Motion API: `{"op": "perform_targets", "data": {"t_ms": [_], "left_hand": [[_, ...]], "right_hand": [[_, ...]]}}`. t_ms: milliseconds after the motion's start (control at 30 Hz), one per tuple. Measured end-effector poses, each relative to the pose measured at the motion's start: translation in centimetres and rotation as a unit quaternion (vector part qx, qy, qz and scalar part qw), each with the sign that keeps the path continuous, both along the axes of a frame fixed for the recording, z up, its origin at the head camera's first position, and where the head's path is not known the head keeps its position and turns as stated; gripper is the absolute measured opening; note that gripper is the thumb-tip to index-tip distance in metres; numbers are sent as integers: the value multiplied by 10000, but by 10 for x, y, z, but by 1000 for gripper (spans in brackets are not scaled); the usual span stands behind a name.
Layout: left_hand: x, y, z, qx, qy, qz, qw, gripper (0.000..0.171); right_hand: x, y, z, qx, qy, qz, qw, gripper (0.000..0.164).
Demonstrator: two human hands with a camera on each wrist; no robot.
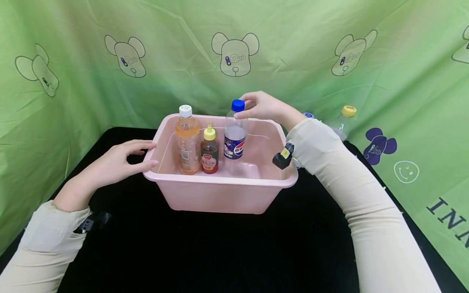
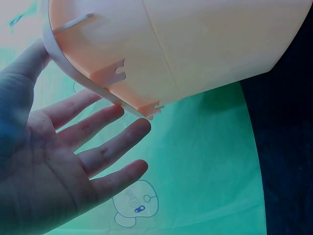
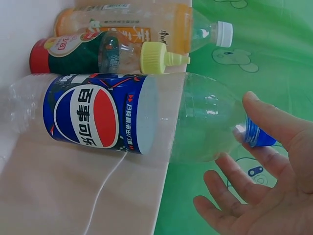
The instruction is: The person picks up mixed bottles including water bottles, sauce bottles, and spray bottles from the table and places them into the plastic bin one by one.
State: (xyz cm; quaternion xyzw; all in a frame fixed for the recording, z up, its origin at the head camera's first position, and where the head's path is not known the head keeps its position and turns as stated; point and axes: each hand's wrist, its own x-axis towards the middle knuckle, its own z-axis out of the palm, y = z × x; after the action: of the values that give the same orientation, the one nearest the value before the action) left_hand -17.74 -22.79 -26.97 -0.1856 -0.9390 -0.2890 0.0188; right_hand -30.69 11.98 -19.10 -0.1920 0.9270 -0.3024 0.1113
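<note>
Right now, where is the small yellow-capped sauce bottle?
In the head view, the sauce bottle stands left of centre in the pink plastic tub, between the white-capped orange bottle and the blue-capped clear bottle.

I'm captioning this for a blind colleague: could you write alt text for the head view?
A right hand holds a blue-capped Pepsi bottle by the neck in a pink tub, beside a yellow-capped sauce bottle and a white-capped bottle of orange liquid. The left hand touches the tub's rim; a green cloth hangs behind.
</note>
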Motion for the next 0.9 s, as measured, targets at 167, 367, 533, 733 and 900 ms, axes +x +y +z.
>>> {"op": "perform_targets", "data": {"t_ms": [167, 367, 533, 733, 900], "left_hand": [[0, 0, 0, 14, -12, 21, 10000, 57], [1, 0, 1, 11, -7, 27, 10000, 57], [1, 0, 1, 15, 2, 24, 10000, 57], [3, 1, 2, -2, 4, -15, 10000, 57], [3, 2, 3, 23, -17, -15, 10000, 57]], "right_hand": [[-1, 0, -3, -56, 3, 119, 9999, 40], [-1, -2, -4, 39, 46, 222, 9997, 42], [-1, -3, -6, 92, 25, 274, 9996, 42], [-3, -2, -7, 197, -73, 287, 9994, 46], [-3, -1, -6, 269, -42, 268, 9993, 46]]}}
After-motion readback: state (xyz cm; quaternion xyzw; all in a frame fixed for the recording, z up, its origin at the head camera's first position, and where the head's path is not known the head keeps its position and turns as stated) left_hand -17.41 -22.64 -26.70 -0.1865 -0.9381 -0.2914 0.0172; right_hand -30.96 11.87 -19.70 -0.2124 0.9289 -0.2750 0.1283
